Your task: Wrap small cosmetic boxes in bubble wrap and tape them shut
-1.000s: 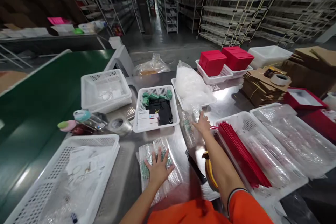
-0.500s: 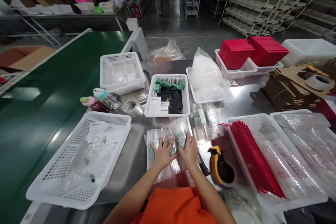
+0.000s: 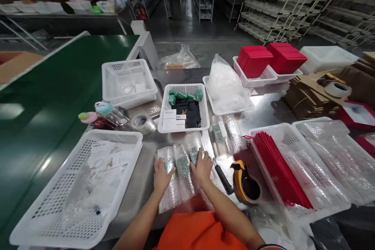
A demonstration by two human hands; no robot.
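Several bubble-wrapped packs with green contents lie side by side in front of me, among them a middle pack (image 3: 182, 160). My left hand (image 3: 163, 175) rests on the left bubble-wrapped pack (image 3: 167, 156), its fingers at the outer edge and its thumb apart on top. On the right bubble-wrapped pack (image 3: 194, 143) lies my right hand (image 3: 202, 167), fingers slightly bent, thumb spread toward the middle pack. Just right of that hand, a black-handled utility knife (image 3: 223, 179) lies untouched. A yellow and black tape dispenser (image 3: 245, 183) stands beside the knife.
Ahead is a white basket (image 3: 160, 125) with green pieces, black fabric and small boxes. Two more bubble-wrapped packs (image 3: 227, 134) lie right of it. Left stands a large basket (image 3: 22, 224) by a green conveyor (image 3: 58, 97); right, a basket (image 3: 328, 213) holds red bags (image 3: 281, 168).
My left hand has shifted from the middle of the packs to their left edge. My right hand has moved slightly away from the knife, now in plainer sight. The whole view has turned slightly right.
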